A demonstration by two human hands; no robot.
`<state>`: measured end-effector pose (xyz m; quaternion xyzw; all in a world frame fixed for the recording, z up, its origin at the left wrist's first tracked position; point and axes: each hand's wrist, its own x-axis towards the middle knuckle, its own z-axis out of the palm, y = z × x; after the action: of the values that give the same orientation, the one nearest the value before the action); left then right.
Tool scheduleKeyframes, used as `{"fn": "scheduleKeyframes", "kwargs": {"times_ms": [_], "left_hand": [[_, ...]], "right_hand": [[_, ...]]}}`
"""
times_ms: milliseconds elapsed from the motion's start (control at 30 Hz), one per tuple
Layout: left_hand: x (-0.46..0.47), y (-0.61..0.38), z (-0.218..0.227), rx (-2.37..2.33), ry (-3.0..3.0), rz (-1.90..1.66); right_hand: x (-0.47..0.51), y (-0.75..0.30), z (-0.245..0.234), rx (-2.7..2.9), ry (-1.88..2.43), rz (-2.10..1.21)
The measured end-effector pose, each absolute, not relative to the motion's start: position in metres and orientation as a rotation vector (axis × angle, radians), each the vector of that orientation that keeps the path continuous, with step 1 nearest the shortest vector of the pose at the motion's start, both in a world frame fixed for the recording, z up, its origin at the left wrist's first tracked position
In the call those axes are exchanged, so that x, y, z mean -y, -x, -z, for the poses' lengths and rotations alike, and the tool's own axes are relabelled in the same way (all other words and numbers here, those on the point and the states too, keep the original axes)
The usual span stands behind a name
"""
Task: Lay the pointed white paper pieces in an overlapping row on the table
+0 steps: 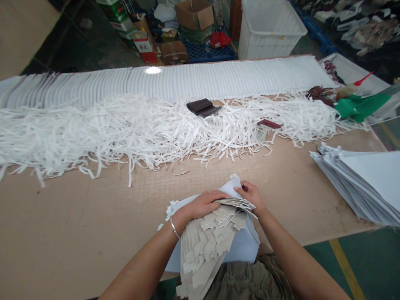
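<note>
A fanned stack of pale grey and white cut sheets (pixel 212 241) rests at the near table edge, partly over my lap. My left hand (pixel 203 205) lies on top of the stack with its fingers curled over the upper sheets; a thin bracelet sits on that wrist. My right hand (pixel 251 195) grips the stack's far right corner, fingers closed on the sheet edges. Both hands touch the same stack.
A long heap of white paper strips (pixel 140 129) crosses the brown table (pixel 78 225). Behind it runs a row of overlapped white sheets (pixel 187 81). A dark folded piece (pixel 203 107) lies on the strips. Another stack of white sheets (pixel 365 179) sits at the right. Boxes and a white bin (pixel 268 29) stand beyond.
</note>
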<state>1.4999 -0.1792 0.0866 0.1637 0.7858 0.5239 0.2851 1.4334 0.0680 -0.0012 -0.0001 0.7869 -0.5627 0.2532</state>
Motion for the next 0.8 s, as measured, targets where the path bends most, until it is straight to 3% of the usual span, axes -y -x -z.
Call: {"fn": "scheduleKeyframes", "kwargs": {"times_ms": [567,800], "left_hand": [[0.179,-1.505,-0.09,-2.1,-0.417,-1.421],[0.191,-1.472,-0.067,-2.012,-0.14,-1.567]], "right_hand": [[-0.072,-1.444,-0.001,-1.819,-0.101,1.774],[-0.085,-1.442,0.012,-2.398,-0.275,1.698]]}}
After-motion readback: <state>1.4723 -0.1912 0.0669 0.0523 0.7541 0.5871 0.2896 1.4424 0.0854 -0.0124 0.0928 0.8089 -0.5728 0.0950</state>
